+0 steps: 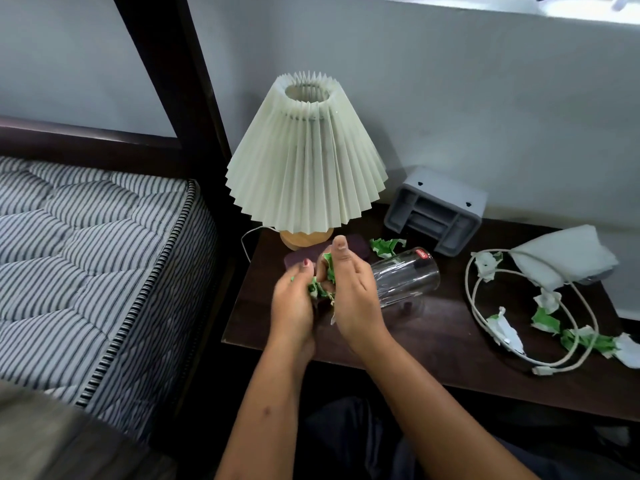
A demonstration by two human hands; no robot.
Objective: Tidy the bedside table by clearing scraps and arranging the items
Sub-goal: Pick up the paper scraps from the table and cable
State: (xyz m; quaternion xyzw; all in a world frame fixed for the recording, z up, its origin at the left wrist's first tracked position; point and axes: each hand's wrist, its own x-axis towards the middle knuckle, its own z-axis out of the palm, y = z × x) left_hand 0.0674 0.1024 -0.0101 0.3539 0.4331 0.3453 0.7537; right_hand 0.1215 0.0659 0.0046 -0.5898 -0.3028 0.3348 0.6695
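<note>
My left hand and my right hand meet over the left part of the dark bedside table, both closed on a bunch of green-and-white paper scraps. Just right of my right hand a clear glass lies on its side. One more scrap rests behind the glass. Several scraps lie scattered on the right, tangled with a looped white cable. A dark flat case is partly hidden behind my hands.
A pleated cream lamp on a wooden base stands at the table's back left. A grey plastic organiser lies tipped against the wall. A folded white cloth sits at the back right. A striped mattress is on the left.
</note>
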